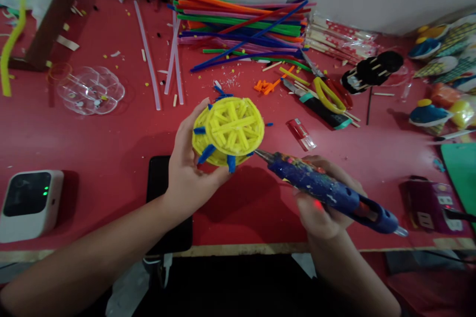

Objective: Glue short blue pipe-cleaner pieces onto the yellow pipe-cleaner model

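Note:
In my left hand [189,163] is a round yellow pipe-cleaner piece [234,126], its top filled with crossing strips like spokes. Short blue pipe-cleaner stubs [207,153] stick out around its side. My left thumb and fingers are wrapped about its left and lower edge. A blue, paint-stained hot glue gun [316,183] is gripped in my right hand [323,208], with a clear glue stick showing at its back end. The gun's metal nozzle meets or nearly meets the lower right edge of the yellow piece; contact I cannot tell.
Many coloured pipe cleaners [241,25] lie at the back. Yellow-handled scissors [329,94] and a cutter with a black-green handle [323,109] rest right of centre. A clear plastic tray [91,90], a black phone [163,237] and a white device [31,205] are on the left.

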`<action>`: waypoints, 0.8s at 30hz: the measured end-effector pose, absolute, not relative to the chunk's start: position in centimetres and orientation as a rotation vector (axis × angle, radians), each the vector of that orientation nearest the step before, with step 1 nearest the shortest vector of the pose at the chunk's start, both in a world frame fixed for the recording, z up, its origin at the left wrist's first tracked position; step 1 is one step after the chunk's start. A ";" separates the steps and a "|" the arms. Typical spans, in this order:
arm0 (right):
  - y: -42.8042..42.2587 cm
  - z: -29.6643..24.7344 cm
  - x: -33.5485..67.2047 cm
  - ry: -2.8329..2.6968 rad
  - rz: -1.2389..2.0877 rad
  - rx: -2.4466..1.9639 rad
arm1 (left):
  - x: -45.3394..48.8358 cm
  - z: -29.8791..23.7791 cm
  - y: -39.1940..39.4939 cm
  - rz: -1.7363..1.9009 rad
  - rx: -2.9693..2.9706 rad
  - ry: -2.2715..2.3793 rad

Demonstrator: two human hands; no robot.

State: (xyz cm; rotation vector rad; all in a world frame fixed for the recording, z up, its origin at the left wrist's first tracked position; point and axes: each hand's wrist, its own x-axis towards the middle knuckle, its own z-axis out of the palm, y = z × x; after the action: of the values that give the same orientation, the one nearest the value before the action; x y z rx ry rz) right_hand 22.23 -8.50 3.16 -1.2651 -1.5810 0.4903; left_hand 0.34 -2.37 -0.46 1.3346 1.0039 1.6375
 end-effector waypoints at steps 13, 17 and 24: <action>-8.3 3.6 22.0 -1.564 0.511 -1.244 | -0.5 -1.7 -2.1 1.536 1.579 0.935; -8.5 3.5 22.1 -1.561 0.515 -1.244 | -0.4 -1.4 -1.9 1.526 1.621 0.928; -8.3 3.2 22.1 -1.540 0.521 -1.224 | -0.4 -1.4 -1.9 1.489 1.591 0.931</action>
State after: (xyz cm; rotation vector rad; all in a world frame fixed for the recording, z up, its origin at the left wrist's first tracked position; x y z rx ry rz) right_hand 22.14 -8.34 3.22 -1.2244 -1.5401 0.5206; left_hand -0.42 -1.92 -1.37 1.5911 0.9308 1.4887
